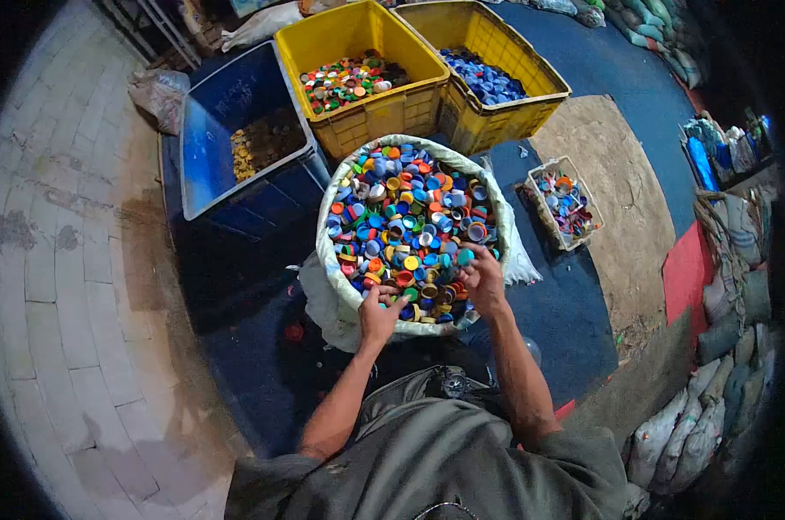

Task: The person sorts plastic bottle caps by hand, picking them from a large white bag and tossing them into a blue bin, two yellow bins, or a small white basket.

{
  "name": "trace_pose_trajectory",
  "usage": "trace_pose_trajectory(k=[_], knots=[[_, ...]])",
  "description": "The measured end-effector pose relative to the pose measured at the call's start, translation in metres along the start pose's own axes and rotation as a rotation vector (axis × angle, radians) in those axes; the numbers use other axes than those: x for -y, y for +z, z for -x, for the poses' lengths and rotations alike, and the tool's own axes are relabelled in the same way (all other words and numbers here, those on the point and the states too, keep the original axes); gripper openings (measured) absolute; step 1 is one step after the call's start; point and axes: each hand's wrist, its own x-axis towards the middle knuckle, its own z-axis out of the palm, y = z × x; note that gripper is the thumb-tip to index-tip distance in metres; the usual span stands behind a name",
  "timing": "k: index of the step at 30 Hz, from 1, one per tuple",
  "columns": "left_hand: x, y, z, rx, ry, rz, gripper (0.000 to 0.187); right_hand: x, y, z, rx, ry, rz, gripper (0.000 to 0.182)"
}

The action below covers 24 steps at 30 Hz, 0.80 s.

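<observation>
A round sack-lined tub (pixel 325 251) full of mixed plastic bottle caps (pixel 427 230) stands right in front of me. At its right side, my right hand (pixel 486 279) is closed, with a teal bottle cap (pixel 465 257) at its fingertips. My left hand (pixel 378 319) reaches over the near left rim, its thumb and fingers apart among the caps. Close to that thumb lies a green bottle cap (pixel 410 295); whether the two touch is hard to tell.
Behind the tub stand a blue bin (pixel 236 204) with yellow pieces, a yellow bin (pixel 366 117) of mixed caps and another yellow bin (pixel 496 121) of blue caps. A small white basket (pixel 569 241) of caps sits right. Filled sacks (pixel 683 425) line the right side.
</observation>
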Motion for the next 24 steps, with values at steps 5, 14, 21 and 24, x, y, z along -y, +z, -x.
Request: trace_pose_trajectory(k=[5,14,21,24], knots=[[-0.001,0.017,0.004,-0.096,0.45,-0.335,0.053,-0.002,-0.015,0.034,-0.105,0.016,-0.227,0.034],[0.0,0.028,-0.001,-0.04,0.368,-0.302,0.053,-0.005,-0.025,0.043,-0.24,0.005,0.295,0.023],[-0.002,0.013,-0.004,-0.082,0.34,-0.152,0.051,-0.003,0.0,0.017,-0.084,-0.499,1.255,0.03],[-0.012,0.0,-0.002,0.107,-0.033,0.434,0.041,0.0,0.01,0.007,-0.02,-0.557,1.425,0.039]])
